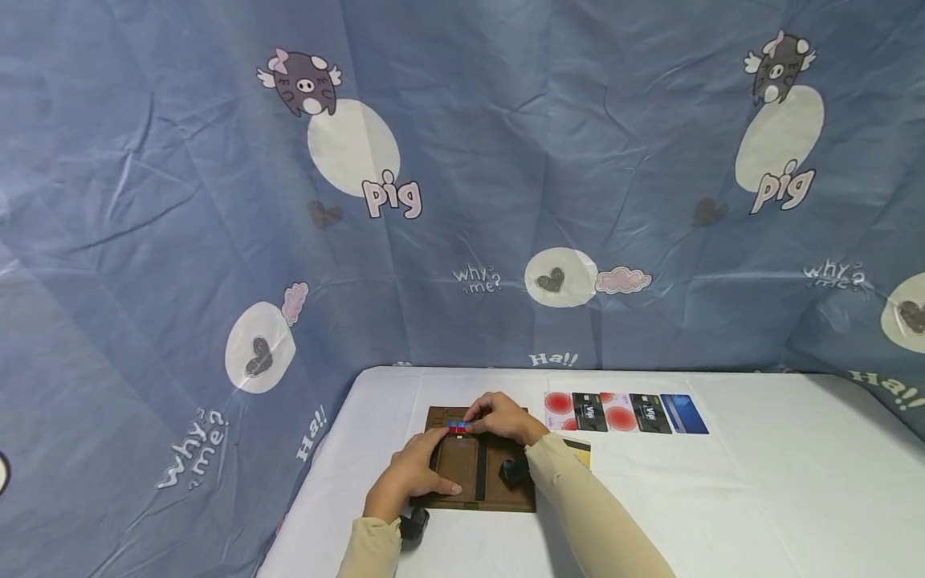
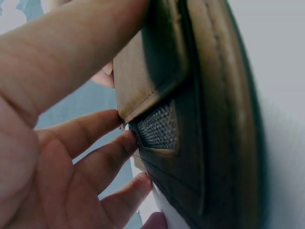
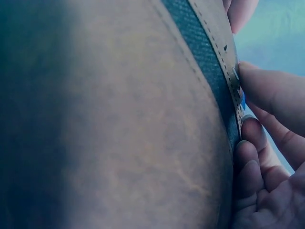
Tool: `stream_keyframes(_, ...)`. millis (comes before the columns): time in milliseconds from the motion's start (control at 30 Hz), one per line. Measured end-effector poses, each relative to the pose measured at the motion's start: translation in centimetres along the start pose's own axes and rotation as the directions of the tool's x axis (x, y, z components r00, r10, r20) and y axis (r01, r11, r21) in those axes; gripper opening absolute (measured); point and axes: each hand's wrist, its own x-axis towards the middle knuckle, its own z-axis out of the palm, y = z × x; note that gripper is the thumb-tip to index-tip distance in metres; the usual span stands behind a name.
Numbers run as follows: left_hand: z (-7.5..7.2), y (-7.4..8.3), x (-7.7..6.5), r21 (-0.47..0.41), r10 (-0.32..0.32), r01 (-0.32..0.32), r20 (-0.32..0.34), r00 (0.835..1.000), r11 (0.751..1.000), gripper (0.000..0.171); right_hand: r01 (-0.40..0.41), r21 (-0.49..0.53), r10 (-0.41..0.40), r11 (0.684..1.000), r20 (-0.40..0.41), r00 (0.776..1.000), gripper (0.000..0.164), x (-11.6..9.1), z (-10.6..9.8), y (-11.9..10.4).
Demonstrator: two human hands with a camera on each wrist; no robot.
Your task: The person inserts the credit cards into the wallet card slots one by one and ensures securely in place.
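Note:
A brown leather wallet point(image 1: 458, 466) lies spread out on the white table, with a dark strap down its middle. At the top of its left half, a small blue and red card point(image 1: 458, 425) shows. My right hand point(image 1: 500, 419) pinches this card between thumb and fingers; in the right wrist view only a sliver of blue appears beside the thumb. My left hand point(image 1: 415, 468) rests on the wallet's left side, its thumb across the lower part and its fingers along the edge. A mesh window point(image 2: 159, 126) is visible in the wallet close to those fingers.
Several cards lie in a row at the back right, among them a black VIP card point(image 1: 650, 413) and a blue card point(image 1: 685, 414). A yellow and white item point(image 1: 580, 452) is partly under the right sleeve. A patterned blue curtain point(image 1: 462, 177) hangs behind the white table point(image 1: 759, 482).

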Motion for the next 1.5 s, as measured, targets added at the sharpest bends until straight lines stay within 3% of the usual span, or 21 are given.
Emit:
stream_keyframes(967, 0.14, -0.02, 0.19, 0.022, -0.005, 0.004, 0.002, 1.000, 1.000, 0.098, 0.031, 0.017, -0.031, 0.999, -0.010, 0.999, 0.014, 0.08, 0.22, 0.20)
stream_keyframes(1500, -0.06, 0.00, 0.33, 0.035, -0.027, 0.027, 0.000, 1.000, 0.999, 0.098, 0.000, -0.069, 0.000, 0.998, -0.004, 1.000, 0.010, 0.15, 0.17, -0.35)
